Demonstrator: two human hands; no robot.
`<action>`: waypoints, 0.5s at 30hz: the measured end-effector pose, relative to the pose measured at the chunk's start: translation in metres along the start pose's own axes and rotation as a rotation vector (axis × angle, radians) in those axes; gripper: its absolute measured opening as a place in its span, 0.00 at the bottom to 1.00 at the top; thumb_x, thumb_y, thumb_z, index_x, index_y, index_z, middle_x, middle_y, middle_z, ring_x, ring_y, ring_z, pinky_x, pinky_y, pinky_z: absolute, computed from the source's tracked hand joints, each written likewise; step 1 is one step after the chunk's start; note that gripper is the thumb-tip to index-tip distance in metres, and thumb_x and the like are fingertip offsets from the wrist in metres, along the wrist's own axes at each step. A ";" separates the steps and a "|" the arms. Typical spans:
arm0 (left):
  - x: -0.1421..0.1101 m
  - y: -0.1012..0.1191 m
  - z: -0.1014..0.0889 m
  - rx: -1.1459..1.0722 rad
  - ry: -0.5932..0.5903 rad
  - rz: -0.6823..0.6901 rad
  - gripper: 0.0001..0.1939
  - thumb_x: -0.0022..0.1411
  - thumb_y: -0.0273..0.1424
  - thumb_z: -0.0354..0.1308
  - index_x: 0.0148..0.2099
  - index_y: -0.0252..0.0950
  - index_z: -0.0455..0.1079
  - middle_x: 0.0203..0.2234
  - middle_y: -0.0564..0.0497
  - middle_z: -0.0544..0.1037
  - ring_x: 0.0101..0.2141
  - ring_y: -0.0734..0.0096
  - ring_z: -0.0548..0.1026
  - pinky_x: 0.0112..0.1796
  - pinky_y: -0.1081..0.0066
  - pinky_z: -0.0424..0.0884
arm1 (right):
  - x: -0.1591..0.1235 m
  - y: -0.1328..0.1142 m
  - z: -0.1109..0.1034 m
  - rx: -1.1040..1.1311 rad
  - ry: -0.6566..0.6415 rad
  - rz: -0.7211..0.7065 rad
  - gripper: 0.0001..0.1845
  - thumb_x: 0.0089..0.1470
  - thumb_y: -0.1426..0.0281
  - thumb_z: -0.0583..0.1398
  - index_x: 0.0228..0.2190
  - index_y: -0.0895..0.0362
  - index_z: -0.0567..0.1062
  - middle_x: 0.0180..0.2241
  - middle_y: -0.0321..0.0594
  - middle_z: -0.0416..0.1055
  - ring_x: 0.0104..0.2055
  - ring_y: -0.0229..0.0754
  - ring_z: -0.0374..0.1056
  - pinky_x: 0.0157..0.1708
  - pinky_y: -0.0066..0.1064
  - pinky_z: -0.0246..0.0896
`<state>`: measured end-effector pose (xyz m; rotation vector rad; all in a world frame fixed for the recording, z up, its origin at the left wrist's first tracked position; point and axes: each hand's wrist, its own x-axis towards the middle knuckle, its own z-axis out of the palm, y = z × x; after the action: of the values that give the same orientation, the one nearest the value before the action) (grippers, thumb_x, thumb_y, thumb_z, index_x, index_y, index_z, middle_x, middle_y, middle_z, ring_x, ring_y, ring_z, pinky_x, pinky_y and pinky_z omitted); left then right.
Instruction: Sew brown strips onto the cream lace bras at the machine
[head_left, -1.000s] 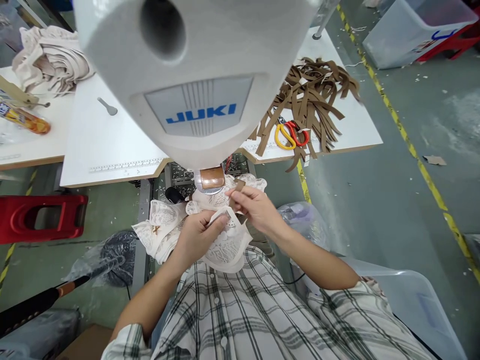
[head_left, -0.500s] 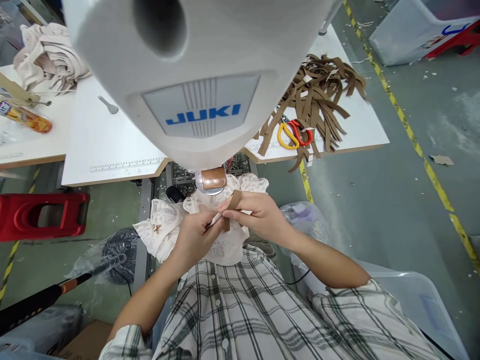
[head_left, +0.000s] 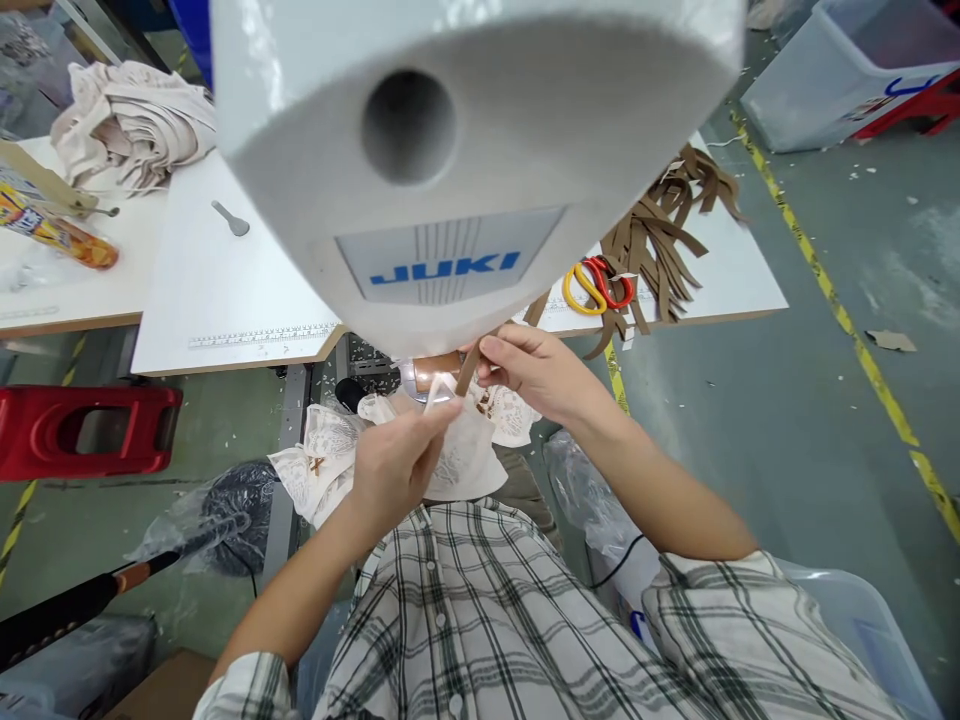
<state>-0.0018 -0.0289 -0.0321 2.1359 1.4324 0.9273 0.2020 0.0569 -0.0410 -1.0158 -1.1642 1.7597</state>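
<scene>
Under the head of a white JUKI sewing machine, my two hands meet over white lace fabric. My left hand is closed on an edge of the lace, its fingertips at the lower end of a brown strap. Pinched between the thumb and fingers of my right hand is the strap's upper part. The strap slants up to the right, close to the machine's copper-coloured arm end. The needle area is hidden behind the machine head.
Brown straps are heaped on the white table at right, with red and yellow scissors on its edge. Folded pale fabric, a bottle and a small grey tool lie left. A red stool stands on the floor.
My right hand has moved up, drawing the brown strap toward the machine. My left hand has risen slightly with the lace edge. The view has shifted, so more of the machine head shows.
</scene>
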 end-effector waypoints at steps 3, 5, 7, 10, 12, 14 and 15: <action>0.018 0.003 -0.015 -0.053 -0.047 -0.195 0.15 0.71 0.33 0.52 0.53 0.38 0.76 0.33 0.50 0.83 0.29 0.74 0.78 0.31 0.78 0.69 | 0.020 -0.004 -0.005 -0.161 0.037 -0.111 0.16 0.53 0.55 0.65 0.25 0.55 0.75 0.23 0.34 0.70 0.26 0.34 0.64 0.28 0.28 0.64; 0.025 0.005 -0.019 -0.099 -0.083 -0.282 0.15 0.70 0.33 0.52 0.52 0.38 0.77 0.36 0.50 0.84 0.31 0.72 0.80 0.32 0.77 0.71 | 0.032 -0.007 -0.004 -0.301 0.064 -0.211 0.14 0.53 0.58 0.65 0.26 0.55 0.74 0.23 0.34 0.68 0.26 0.35 0.63 0.28 0.29 0.63; 0.028 0.007 -0.020 -0.120 -0.091 -0.300 0.14 0.69 0.33 0.53 0.50 0.38 0.78 0.40 0.50 0.84 0.35 0.70 0.81 0.35 0.76 0.73 | 0.042 -0.010 -0.001 -0.426 0.119 -0.322 0.11 0.52 0.61 0.65 0.27 0.54 0.73 0.25 0.34 0.68 0.29 0.37 0.62 0.32 0.31 0.63; 0.028 0.007 -0.018 -0.113 -0.086 -0.280 0.14 0.69 0.33 0.53 0.50 0.38 0.78 0.42 0.50 0.84 0.39 0.69 0.81 0.38 0.75 0.74 | 0.055 -0.011 0.006 -0.522 0.178 -0.447 0.09 0.50 0.63 0.66 0.25 0.54 0.72 0.29 0.36 0.67 0.35 0.41 0.62 0.39 0.34 0.63; 0.027 0.006 -0.017 -0.103 -0.097 -0.268 0.14 0.70 0.33 0.53 0.51 0.38 0.78 0.41 0.51 0.84 0.36 0.70 0.81 0.37 0.75 0.74 | 0.060 -0.009 0.008 -0.519 0.172 -0.462 0.10 0.48 0.63 0.66 0.25 0.53 0.71 0.30 0.37 0.65 0.37 0.42 0.61 0.42 0.36 0.62; 0.026 0.006 -0.017 -0.113 -0.107 -0.250 0.15 0.70 0.33 0.52 0.51 0.38 0.77 0.38 0.51 0.85 0.35 0.70 0.81 0.37 0.74 0.74 | 0.064 -0.007 0.010 -0.466 0.153 -0.412 0.12 0.45 0.62 0.68 0.25 0.52 0.70 0.30 0.37 0.63 0.38 0.44 0.60 0.43 0.38 0.62; 0.027 0.006 -0.017 -0.122 -0.111 -0.238 0.15 0.70 0.33 0.52 0.51 0.37 0.77 0.38 0.51 0.85 0.35 0.70 0.82 0.37 0.74 0.74 | 0.066 -0.005 0.010 -0.420 0.143 -0.363 0.13 0.43 0.62 0.69 0.24 0.52 0.69 0.30 0.37 0.62 0.39 0.45 0.59 0.44 0.38 0.62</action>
<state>-0.0032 -0.0071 -0.0087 1.8506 1.4951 0.7740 0.1692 0.1148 -0.0466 -1.0663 -1.5515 1.1661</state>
